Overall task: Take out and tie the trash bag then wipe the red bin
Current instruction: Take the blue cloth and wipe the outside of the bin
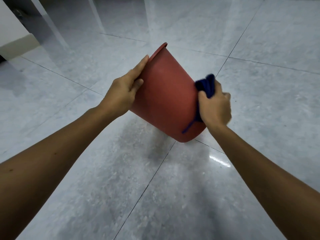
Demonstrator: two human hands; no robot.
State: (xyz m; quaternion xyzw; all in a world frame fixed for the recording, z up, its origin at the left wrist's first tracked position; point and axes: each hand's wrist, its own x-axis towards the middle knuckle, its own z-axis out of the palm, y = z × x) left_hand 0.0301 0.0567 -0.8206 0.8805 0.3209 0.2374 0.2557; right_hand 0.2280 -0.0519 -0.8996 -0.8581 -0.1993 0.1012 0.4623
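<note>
At centre frame: red bin (166, 99), plastic, tapered, tilted with its rim toward the upper left and its base toward the lower right; whether the base touches the floor cannot be told. Left hand (124, 90): pressed flat against the bin's left wall, fingers extended toward the rim, thumb on the near side, a spread grip steadying the wall. Right hand (215, 106): fingers curled tight around a dark blue cloth (207, 85), bunched and pressed to the bin's right wall; a loose thread or corner trails across the lower wall. Hand slightly blurred.

Floor (121, 170): large glossy grey tiles, marbled, with thin dark grout lines crossing beneath the bin; bright reflection at lower right, a dim shadow under the bin. Upper left of frame: white wall corner with a pale skirting board (19, 44), beside a dark opening. Both forearms bare, entering from the bottom corners.
</note>
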